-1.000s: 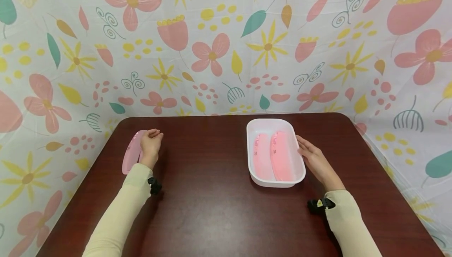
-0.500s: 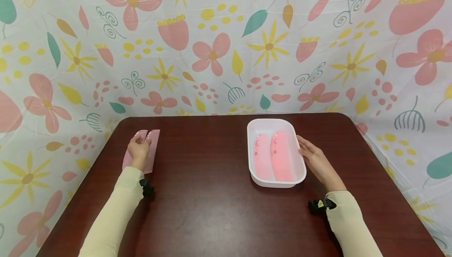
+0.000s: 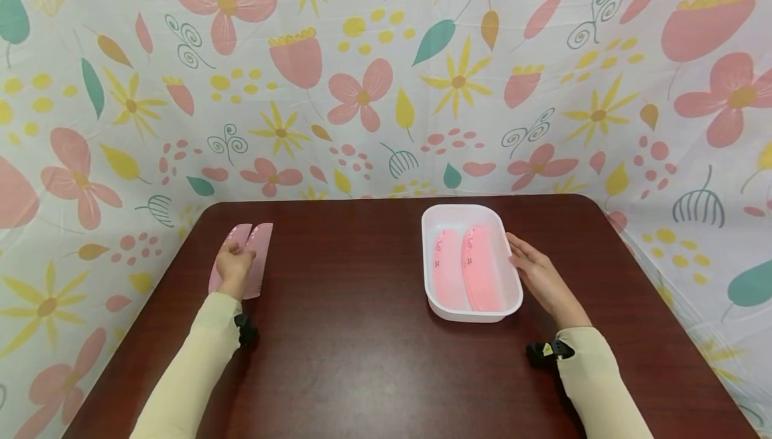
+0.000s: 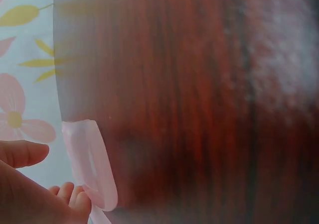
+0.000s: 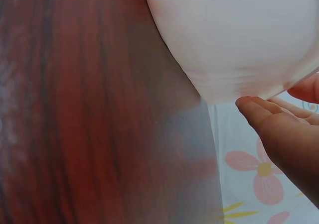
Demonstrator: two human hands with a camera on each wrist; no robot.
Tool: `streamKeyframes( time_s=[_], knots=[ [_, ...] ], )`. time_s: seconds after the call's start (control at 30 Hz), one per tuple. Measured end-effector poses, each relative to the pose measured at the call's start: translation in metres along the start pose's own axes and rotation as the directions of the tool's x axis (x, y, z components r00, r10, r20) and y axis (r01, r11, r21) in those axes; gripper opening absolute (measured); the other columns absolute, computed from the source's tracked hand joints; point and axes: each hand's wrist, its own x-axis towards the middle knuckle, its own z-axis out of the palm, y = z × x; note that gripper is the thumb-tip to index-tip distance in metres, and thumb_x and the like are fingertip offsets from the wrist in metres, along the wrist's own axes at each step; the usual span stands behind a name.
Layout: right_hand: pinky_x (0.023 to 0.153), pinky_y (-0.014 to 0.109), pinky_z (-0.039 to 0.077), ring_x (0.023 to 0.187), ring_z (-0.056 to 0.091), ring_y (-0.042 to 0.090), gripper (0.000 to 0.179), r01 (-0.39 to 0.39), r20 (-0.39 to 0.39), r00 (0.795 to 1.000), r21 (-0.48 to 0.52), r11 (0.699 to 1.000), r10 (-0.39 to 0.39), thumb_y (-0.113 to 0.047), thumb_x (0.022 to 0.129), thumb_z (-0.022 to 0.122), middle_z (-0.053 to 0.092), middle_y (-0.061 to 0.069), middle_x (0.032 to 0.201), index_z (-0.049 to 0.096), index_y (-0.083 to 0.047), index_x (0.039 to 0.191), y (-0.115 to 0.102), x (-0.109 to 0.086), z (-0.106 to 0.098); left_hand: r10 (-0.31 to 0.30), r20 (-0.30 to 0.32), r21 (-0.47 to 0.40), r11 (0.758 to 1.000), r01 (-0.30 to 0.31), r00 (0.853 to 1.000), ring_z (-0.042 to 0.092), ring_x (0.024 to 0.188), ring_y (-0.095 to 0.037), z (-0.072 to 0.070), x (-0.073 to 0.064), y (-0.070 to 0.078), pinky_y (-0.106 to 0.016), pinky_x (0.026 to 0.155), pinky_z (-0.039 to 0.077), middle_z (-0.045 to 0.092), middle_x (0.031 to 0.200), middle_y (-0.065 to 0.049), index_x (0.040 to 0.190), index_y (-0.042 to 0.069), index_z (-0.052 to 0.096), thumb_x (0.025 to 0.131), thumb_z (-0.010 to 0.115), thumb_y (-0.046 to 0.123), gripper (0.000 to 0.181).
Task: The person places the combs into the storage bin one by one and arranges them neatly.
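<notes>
At the left of the table, two pink combs lie side by side. My left hand [image 3: 235,266] is over the left comb [image 3: 241,232], partly hiding it. The right comb [image 3: 259,258] shows beside the fingers. In the left wrist view, a pink comb [image 4: 92,164] is right at my fingertips [image 4: 72,194], and the thumb stands well apart from them. My right hand [image 3: 543,281] rests against the right side of a white plastic basin [image 3: 472,315], its fingers extended along the outer wall and the thumb at the rim. Inside lie two more pink combs, one left [image 3: 447,268] and one right [image 3: 480,268].
A dark reddish wood table [image 3: 350,332] carries everything. Behind it and at both sides hangs a white cloth [image 3: 386,90] printed with flowers and leaves. Each wrist wears a black camera mount, seen on the left wrist [image 3: 245,330] and the right wrist [image 3: 545,352].
My left hand has moved left off the right comb, which now shows, and stays over the left comb with only a slight shift since half a second ago. The right hand and basin hold still.
</notes>
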Motion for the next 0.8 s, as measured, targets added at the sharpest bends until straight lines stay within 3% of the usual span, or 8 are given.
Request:
streamKeyframes(
  time_s=[0.23, 0.53, 0.8],
  knots=[
    [0.104, 0.018, 0.035, 0.144, 0.010, 0.034, 0.056, 0.004, 0.007, 1.000, -0.007, 1.000, -0.004, -0.010, 0.104, 0.036, 0.008, 0.022, 0.158, 0.008, 0.002, 0.152, 0.0002, -0.0014, -0.0016, 0.046, 0.004, 0.121, 0.992, -0.046, 0.999, 0.052, 0.101, -0.038, 0.0013, -0.0033, -0.0041, -0.045, 0.091, 0.045, 0.054, 0.111, -0.031, 0.119, -0.016, 0.050, 0.081, 0.060, -0.005, 0.040],
    [0.100, 0.014, 0.037, 0.144, 0.011, 0.034, 0.055, -0.005, -0.005, 1.000, -0.016, 1.000, 0.005, -0.009, 0.104, 0.035, 0.010, 0.021, 0.158, 0.010, 0.002, 0.152, 0.0004, -0.0007, 0.0000, 0.082, 0.053, 0.209, 0.974, -0.091, 0.995, 0.049, 0.104, -0.039, 0.0057, -0.0037, -0.0067, -0.046, 0.092, 0.044, 0.053, 0.110, -0.030, 0.118, -0.015, 0.050, 0.078, 0.061, -0.004, 0.043],
    [0.101, 0.016, 0.037, 0.144, 0.013, 0.034, 0.055, -0.008, -0.008, 1.000, -0.028, 1.000, 0.007, -0.010, 0.105, 0.035, 0.011, 0.022, 0.157, 0.010, 0.001, 0.152, -0.0008, -0.0006, -0.0003, 0.041, 0.095, 0.286, 0.956, -0.067, 0.995, 0.042, 0.112, -0.043, 0.0049, -0.0038, -0.0020, -0.050, 0.099, 0.040, 0.046, 0.115, -0.031, 0.121, -0.015, 0.046, 0.079, 0.064, 0.000, 0.048]
  ],
)
